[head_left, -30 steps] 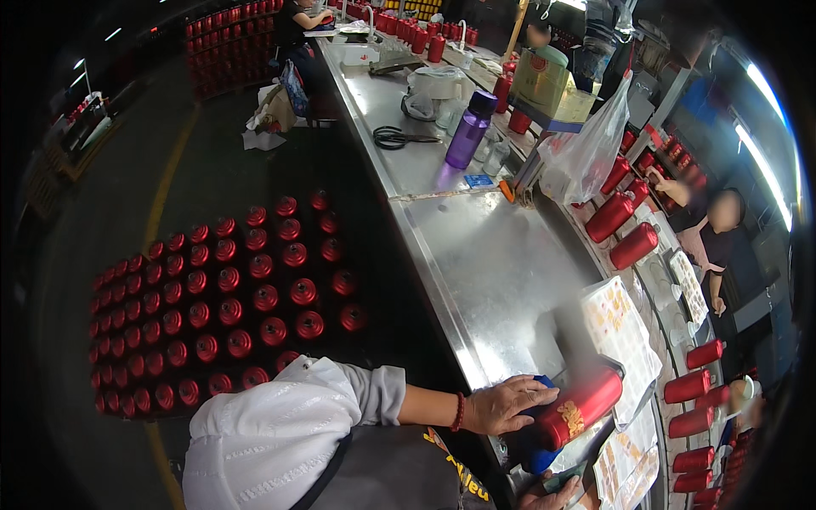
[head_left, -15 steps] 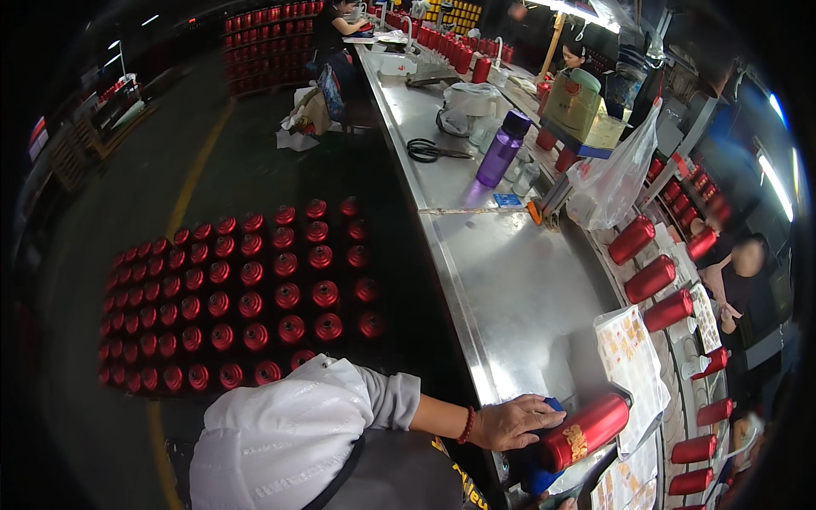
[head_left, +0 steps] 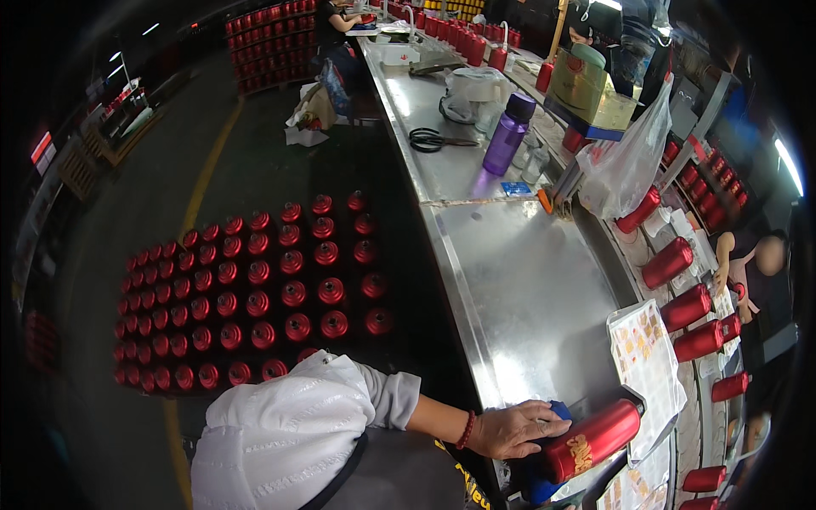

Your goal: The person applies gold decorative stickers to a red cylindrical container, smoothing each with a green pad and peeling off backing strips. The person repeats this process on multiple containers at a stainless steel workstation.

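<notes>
Dim floor, glare on steel bench, tube light at right blown out; fisheye bends edges, rim black.

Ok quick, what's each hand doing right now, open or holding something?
Left hand: open, fingers extended over blue cloth beside a red bottle.
Right hand: not clearly in view, can't tell.

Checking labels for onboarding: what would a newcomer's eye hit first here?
Probably the dense rows of red bottles left of the steel bench. Next, the purple bottle upright on the bench, above and right of the picture's centre. Then, lower right, the gold-marked red bottle beside the left grip.
</notes>
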Action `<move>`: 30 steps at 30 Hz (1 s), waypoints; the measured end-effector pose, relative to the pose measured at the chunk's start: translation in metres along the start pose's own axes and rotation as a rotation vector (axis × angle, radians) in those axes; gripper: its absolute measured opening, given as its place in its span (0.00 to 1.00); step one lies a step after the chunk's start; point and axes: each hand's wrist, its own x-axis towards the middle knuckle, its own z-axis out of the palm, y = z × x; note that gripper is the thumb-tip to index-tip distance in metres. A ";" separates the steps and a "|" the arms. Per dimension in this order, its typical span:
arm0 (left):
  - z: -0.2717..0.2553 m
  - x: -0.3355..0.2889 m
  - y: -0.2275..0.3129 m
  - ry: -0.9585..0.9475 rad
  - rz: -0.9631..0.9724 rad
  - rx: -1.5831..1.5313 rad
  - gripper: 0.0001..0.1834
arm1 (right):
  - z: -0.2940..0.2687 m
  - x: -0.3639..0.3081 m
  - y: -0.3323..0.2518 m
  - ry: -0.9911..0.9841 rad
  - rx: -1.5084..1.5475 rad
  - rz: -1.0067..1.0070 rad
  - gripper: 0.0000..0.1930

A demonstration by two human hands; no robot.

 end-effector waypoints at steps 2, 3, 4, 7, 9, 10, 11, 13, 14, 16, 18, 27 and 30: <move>0.001 0.001 0.001 -0.016 -0.005 0.007 0.36 | 0.030 -0.019 -0.021 0.047 0.040 0.003 0.19; 0.001 0.004 0.001 -0.021 0.005 -0.016 0.36 | 0.031 -0.025 -0.026 0.079 0.010 -0.016 0.20; -0.001 0.006 0.003 -0.022 0.010 -0.006 0.37 | 0.032 -0.024 -0.026 0.085 -0.005 -0.019 0.21; -0.005 0.004 -0.001 -0.034 0.055 0.085 0.40 | 0.033 -0.021 -0.018 -0.001 -0.399 -0.307 0.21; -0.005 0.010 0.001 -0.028 0.048 0.086 0.47 | 0.030 -0.019 -0.020 0.024 -0.199 -0.144 0.20; -0.009 0.018 0.008 -0.065 0.043 0.116 0.49 | 0.035 -0.020 -0.020 0.021 -0.103 -0.105 0.20; -0.012 0.028 0.018 -0.100 0.038 0.139 0.51 | 0.034 -0.020 -0.019 0.023 -0.012 -0.071 0.20; -0.011 0.042 0.021 -0.191 0.032 0.176 0.58 | 0.036 -0.021 -0.021 -0.002 0.087 -0.065 0.19; -0.007 0.047 0.020 -0.181 0.042 0.190 0.59 | 0.026 -0.013 -0.008 -0.018 0.144 -0.124 0.14; 0.002 0.051 0.012 -0.143 0.076 0.291 0.60 | 0.016 -0.007 -0.001 -0.023 0.054 -0.138 0.16; 0.002 0.052 0.009 -0.183 0.050 0.359 0.60 | 0.025 -0.011 -0.011 -0.066 -0.015 -0.155 0.15; 0.000 0.058 0.012 -0.227 0.036 0.413 0.62 | 0.082 -0.015 -0.053 -0.265 -0.340 -0.433 0.15; 0.002 0.056 0.011 -0.206 0.030 0.362 0.61 | 0.064 -0.002 -0.043 -0.174 -0.391 -0.422 0.15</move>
